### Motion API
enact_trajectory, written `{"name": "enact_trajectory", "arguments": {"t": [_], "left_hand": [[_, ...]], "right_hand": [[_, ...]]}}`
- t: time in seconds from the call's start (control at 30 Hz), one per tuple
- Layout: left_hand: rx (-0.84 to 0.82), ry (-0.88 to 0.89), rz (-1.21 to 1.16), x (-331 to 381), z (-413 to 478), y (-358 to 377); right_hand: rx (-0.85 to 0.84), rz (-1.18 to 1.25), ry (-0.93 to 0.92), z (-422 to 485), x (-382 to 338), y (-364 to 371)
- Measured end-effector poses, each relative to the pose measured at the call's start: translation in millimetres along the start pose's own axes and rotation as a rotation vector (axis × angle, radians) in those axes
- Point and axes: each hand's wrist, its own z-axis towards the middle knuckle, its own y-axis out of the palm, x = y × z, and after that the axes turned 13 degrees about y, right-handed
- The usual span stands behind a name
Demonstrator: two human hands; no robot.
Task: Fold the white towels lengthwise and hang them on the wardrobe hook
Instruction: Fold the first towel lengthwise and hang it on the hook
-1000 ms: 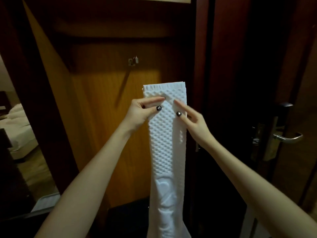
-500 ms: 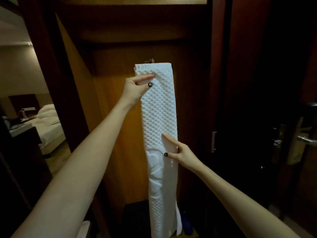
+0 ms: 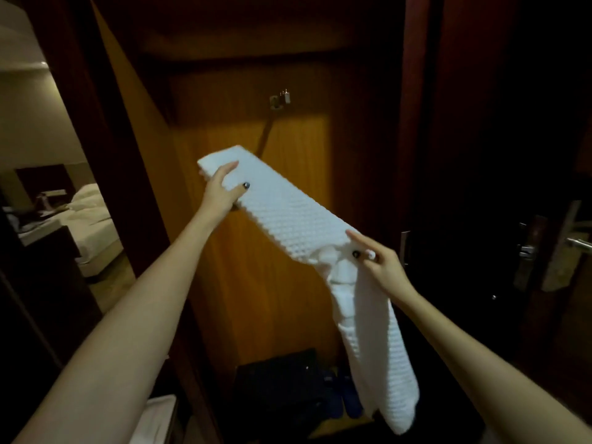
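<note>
- An open wooden wardrobe (image 3: 243, 257) fills the centre of the frame.
- The folded white towel (image 3: 288, 213) slants from centre down to the right. Its lower half hangs toward the lower right, and its raised motif is too blurred to read.
- A bed (image 3: 93, 219) shows at the left edge.
- The left hand (image 3: 221, 193) grips the towel's upper end.
- The right hand (image 3: 381, 267) pinches the towel at its bend.
- The wardrobe hook (image 3: 280, 99) is bare above the towel, at upper centre.
</note>
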Motion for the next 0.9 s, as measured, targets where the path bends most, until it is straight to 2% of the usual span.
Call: {"name": "enact_trajectory", "arguments": {"t": [0.13, 0.2, 0.33, 0.43, 0.5, 0.6, 0.63, 0.7, 0.8, 0.9], "left_hand": [[-0.331, -0.19, 0.175, -29, -24, 25], [-0.387, -0.244, 0.167, -33, -38, 51], [-0.395, -0.095, -0.004, -18, -59, 97], [-0.539, -0.035, -0.17, 3, -56, 117], [-0.478, -0.009, -0.111, 6, -65, 135], [-0.089, -0.041, 0.079, -4, -103, 158], [-0.029, -0.059, 0.12, -8, -115, 161], [-0.085, -0.149, 0.024, -13, -126, 166], [-0.313, -0.253, -0.178, -7, -125, 172], [-0.332, -0.32, -0.404, 1, -120, 175]], "right_hand": [[-0.059, -0.064, -0.003, 24, -31, -26], [-0.108, -0.084, 0.014, 30, -42, -28], [-0.162, -0.035, 0.038, 40, -54, -30], [-0.229, -0.039, 0.013, 43, -59, -31], [-0.238, 0.013, 0.027, 42, -54, -33], [-0.134, 0.085, 0.092, 40, -45, -39], [-0.104, 0.111, 0.114, 39, -42, -42], [-0.077, 0.162, 0.156, 40, -35, -45], [-0.087, 0.199, 0.18, 41, -29, -43], [-0.11, 0.255, 0.17, 41, -27, -35]]}}
